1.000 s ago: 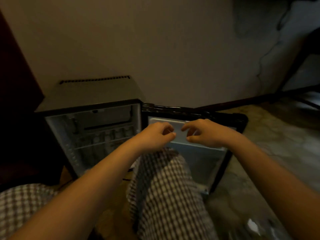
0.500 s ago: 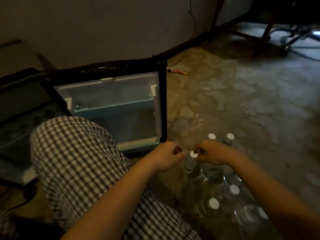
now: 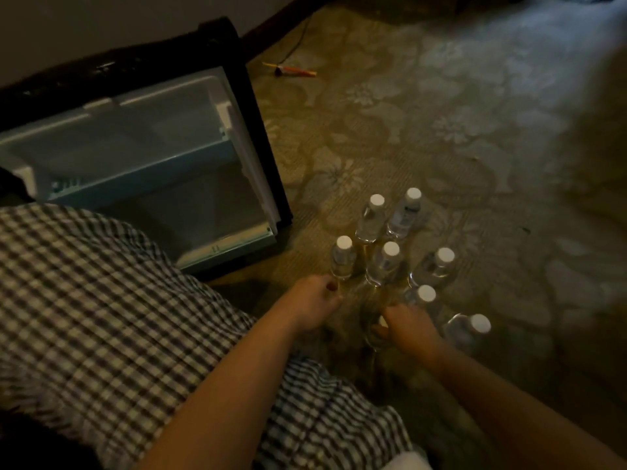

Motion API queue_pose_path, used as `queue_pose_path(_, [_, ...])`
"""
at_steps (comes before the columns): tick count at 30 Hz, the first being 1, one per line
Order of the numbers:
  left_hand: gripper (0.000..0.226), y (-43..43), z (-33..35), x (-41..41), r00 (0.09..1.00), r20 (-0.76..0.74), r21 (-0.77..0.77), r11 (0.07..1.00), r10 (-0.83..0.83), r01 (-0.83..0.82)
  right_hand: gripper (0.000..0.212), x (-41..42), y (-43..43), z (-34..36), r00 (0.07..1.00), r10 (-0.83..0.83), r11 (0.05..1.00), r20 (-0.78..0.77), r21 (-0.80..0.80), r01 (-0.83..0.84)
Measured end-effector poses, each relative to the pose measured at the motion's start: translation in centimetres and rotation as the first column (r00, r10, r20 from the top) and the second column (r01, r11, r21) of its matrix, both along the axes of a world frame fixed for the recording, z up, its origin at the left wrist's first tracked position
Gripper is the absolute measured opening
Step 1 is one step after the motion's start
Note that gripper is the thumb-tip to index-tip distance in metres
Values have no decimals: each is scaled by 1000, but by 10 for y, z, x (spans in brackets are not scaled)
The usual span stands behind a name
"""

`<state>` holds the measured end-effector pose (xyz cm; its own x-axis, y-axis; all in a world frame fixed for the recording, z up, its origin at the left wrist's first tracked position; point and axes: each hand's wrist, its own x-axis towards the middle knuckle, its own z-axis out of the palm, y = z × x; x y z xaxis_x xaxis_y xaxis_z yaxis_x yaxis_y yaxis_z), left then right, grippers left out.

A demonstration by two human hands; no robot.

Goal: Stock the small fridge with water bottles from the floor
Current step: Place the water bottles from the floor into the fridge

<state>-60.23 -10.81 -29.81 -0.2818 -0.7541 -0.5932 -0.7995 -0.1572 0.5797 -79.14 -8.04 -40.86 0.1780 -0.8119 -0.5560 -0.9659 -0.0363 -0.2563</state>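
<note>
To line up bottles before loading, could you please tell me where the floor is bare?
Bare patterned carpet stretches right of and beyond the clear white-capped water bottles, to the orange stick. A narrow strip lies between the open black fridge door and bottles. Crowded between the left hand and right hand.

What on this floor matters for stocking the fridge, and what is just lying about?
For the job: water bottles, open fridge door, left hand, right hand.
Just lying about: orange stick-like thing on the patterned carpet.
</note>
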Motion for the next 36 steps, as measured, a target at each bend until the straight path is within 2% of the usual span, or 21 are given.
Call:
queue_pose_path(4, [39, -1, -2, 8, 1000, 11, -5, 1000, 9, -9, 35, -10, -8, 12, 972, -141, 985, 186, -73, 157])
queue_pose_path(7, [42, 1, 2, 11, 1000, -15, 4, 1000, 28, -28, 27, -8, -25, 48, 925, -143, 957, 351, -188, 219])
queue_pose_path(10, [53, 1, 11, 13, 996, -83, 12, 999, 43, -42, 17, 0, -45, 98, 888, -20, 922, 460, -335, 195])
queue_pose_path(15, [78, -10, 35, 28, 944, -284, -71, 978, 169, -197, 28, 38, -79, 186, 813, 224, 834, 537, -538, 125])
queue_pose_path(17, [72, -18, 50, 38, 893, -409, -126, 958, 186, -257, 37, 61, -92, 216, 756, 316, 799, 573, -591, 114])
queue_pose_path(19, [57, -25, 70, 51, 862, -477, -215, 929, 169, -301, 37, 86, -103, 243, 688, 379, 758, 619, -634, 152])
queue_pose_path(22, [42, -32, 103, 83, 849, -494, -358, 846, 188, -395, 34, 126, -115, 280, 577, 464, 734, 671, -656, 173])
queue_pose_path(25, [29, -36, 135, 126, 881, -406, -531, 721, 243, -444, 29, 166, -123, 311, 500, 543, 712, 675, -685, 152])
queue_pose_path(27, [29, -36, 156, 157, 872, -389, -601, 637, 296, -484, 20, 194, -126, 330, 455, 579, 716, 676, -689, 113])
queue_pose_path(29, [31, -33, 174, 190, 849, -408, -638, 560, 335, -528, 21, 223, -127, 344, 421, 599, 733, 681, -678, 54])
queue_pose_path(33, [29, -18, 198, 251, 756, -512, -634, 415, 407, -653, 47, 286, -119, 359, 469, 598, 751, 650, -658, -47])
queue_pose_path(36, [24, -4, 203, 291, 712, -520, -631, 350, 472, -693, 59, 336, -107, 358, 477, 610, 755, 633, -647, -108])
